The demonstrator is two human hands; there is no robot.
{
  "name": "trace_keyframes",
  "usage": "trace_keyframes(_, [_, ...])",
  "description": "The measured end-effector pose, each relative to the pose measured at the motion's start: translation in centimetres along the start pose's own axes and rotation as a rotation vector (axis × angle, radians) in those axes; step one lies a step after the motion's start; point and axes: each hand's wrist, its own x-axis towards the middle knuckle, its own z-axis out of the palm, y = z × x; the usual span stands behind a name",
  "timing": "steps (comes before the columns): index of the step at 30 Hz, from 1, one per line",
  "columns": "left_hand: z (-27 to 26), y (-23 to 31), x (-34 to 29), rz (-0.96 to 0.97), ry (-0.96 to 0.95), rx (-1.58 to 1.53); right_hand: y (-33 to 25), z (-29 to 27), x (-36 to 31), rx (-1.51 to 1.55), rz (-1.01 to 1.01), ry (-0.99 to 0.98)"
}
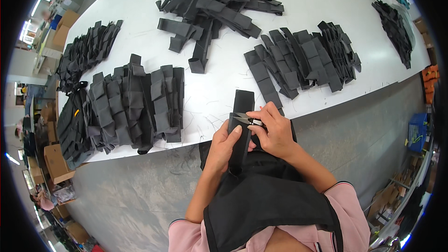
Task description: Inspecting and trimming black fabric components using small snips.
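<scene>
Close in front of my body, at the table's near edge, my left hand grips a dark grey fabric strip, its thumb pressed flat on the cloth. One end of the strip reaches up over the white tabletop; the other hangs down by my black apron. In my right hand is a small pair of thread snips, pinched between thumb and fingers. Their pointed metal blades lie against the strip, just above my left thumb. Whether a thread sits between the blades is too small to tell.
The white table carries a loose heap of grey strips at the back. Rows of folded strips lie left, and more strips right. A dark bundle rests at the far right. Cardboard boxes stand beyond the left edge.
</scene>
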Motion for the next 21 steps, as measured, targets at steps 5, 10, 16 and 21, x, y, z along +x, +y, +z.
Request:
trace_keyframes(5, [-0.3,-0.1,-0.1,-0.002,-0.002,0.007,0.6,0.2,-0.5,-0.069,-0.123,0.013])
trace_keyframes(10, [0.5,0.2,0.0,0.001,-0.162,-0.055,0.4,-0.2,1.1,0.392,0.313,0.139])
trace_keyframes(16, [0.5,0.9,0.3,0.025,-0.489,-0.202,1.5,-2.2,2.1,1.412,0.690,-0.299])
trace_keyframes(21, [1.2,-1.3,2.1,0.054,-0.362,-0.382,0.5,-1.3,1.6,0.705,0.515,0.066])
